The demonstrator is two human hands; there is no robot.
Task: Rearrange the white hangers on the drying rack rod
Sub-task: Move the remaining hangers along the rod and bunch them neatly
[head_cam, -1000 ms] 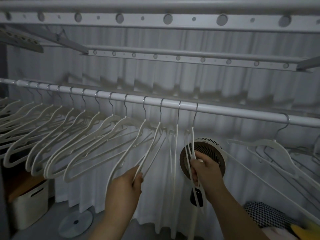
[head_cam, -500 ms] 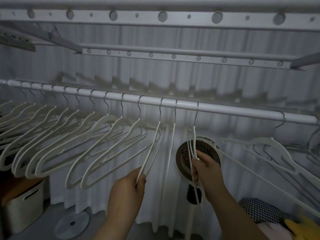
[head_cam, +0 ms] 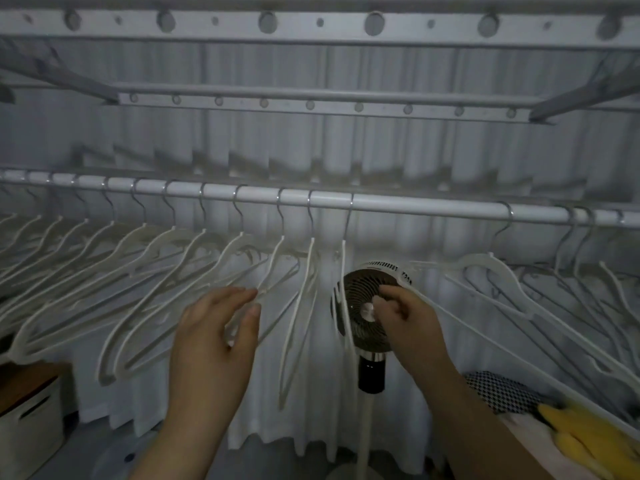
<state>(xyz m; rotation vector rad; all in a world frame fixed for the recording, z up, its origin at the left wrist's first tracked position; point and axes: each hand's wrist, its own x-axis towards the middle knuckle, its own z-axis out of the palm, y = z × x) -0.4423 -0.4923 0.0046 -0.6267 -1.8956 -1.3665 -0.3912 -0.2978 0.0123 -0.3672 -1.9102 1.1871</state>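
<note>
The left grip (head_cam: pixel 214 327) is lying released, fingers straight, its fingertips (head_cam: pixel 247 292) brushing the lower bar of a slanted hanger (head_cam: pixel 273 258) just above it. The right grip (head_cam: pixel 405 317) is curling its fingers just to the right of an edge-on hanger (head_cam: pixel 344 271), in front of a fan (head_cam: pixel 363 334). Blur is hiding whether it is pinching that hanger or merely hovering beside it.

The rod (head_cam: pixel 415 206) is running crosswise above both grips. The white hangers are crowding it leftward of the left grip, one more hanger (head_cam: pixel 304 289) is dangling between the two grips, and beyond a bare stretch another cluster (head_cam: pixel 491 268) is hanging to the right of the right grip.

The coming move is probably turning on the edge-on hanger. Its long axis is pointing across the rod, toward the person, and the right grip is nearer to it.
</note>
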